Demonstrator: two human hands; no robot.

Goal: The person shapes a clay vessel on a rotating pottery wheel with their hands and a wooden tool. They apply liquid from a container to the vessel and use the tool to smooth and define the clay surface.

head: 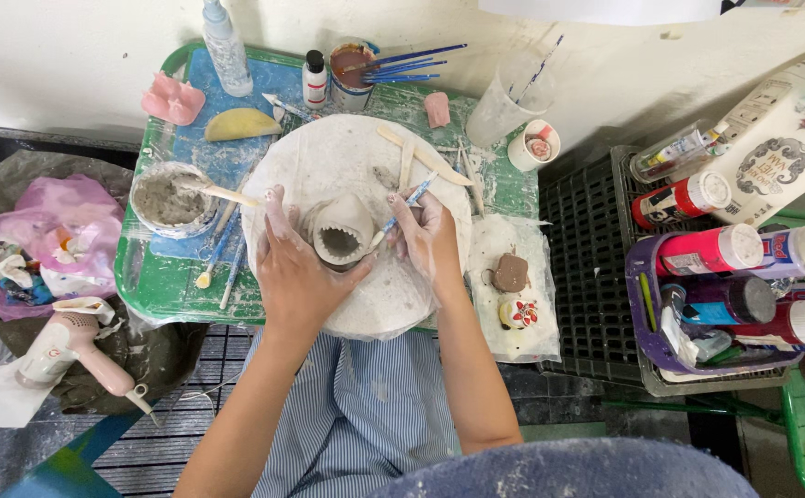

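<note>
Whitewashed wall backs a low green table (144,277) smeared with dried clay, and nearly everything on it can be placed from the round white board (366,175) at its middle. On that board, toward its near edge, stands one small clay pot (340,235) with a toothed rim, its mouth facing up. Both hands close on it from the near side. The left hand (294,277) wraps the pot's left wall, fingers curled tight against the clay. The right hand (428,238) sits just right of the pot, its grip pinched on a thin blue-handled brush (402,210) whose long axis slants from upper right down to the rim, tip touching there. So the pot lies between the hands, the left one nearer and bearing on it.

Left of the board sits one bowl of grey slip (170,198) with a stick in it. Beyond the board stands a cup of brushes (351,69), four blue handles at least. Right of the board, on plastic, lie two small finished pieces (513,290). Far right, a crate (587,267) holds paint bottles, too crowded to count.
</note>
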